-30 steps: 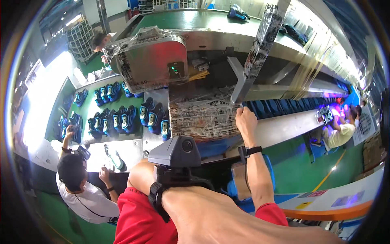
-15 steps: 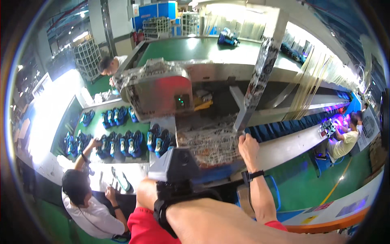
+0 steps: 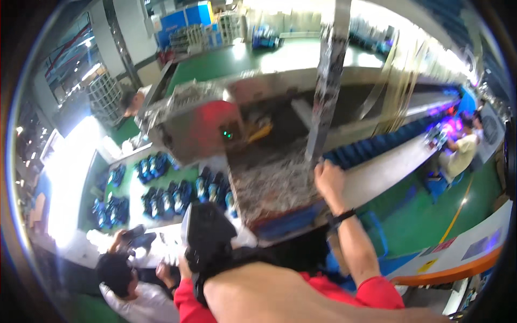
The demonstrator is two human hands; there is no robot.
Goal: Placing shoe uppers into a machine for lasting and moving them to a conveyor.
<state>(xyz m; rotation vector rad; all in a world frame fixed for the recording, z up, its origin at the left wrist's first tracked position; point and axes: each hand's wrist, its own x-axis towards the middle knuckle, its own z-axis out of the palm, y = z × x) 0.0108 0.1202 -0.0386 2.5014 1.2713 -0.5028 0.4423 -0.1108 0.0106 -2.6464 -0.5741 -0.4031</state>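
My right hand [image 3: 329, 180], with a black band at the wrist, is closed in a fist at the near end of the row of dark blue items [image 3: 371, 149], beside the worn post [image 3: 326, 97]. What its fingers hold, if anything, is hidden. My left arm [image 3: 184, 267] comes out of a red sleeve; its hand is hidden behind a dark, blocky device [image 3: 210, 231] with a black strap. Left of the device, a co-worker [image 3: 116, 274] holds a dark, blurred object [image 3: 135, 237] over a bright work surface. Several blue-and-black shoes [image 3: 168, 199] stand in rows past it.
A metal machine housing [image 3: 194, 132] with green lights stands ahead, before a green conveyor belt [image 3: 210, 67]. A dirty, lint-covered ledge [image 3: 272, 191] lies left of my right hand. Another person [image 3: 458, 153] sits at the far right. An orange-edged panel [image 3: 452, 272] is near at lower right.
The view has shifted and blurred. The co-worker's hand has left the shoe rows and now holds a dark object nearer to them. My right fist stays by the post.
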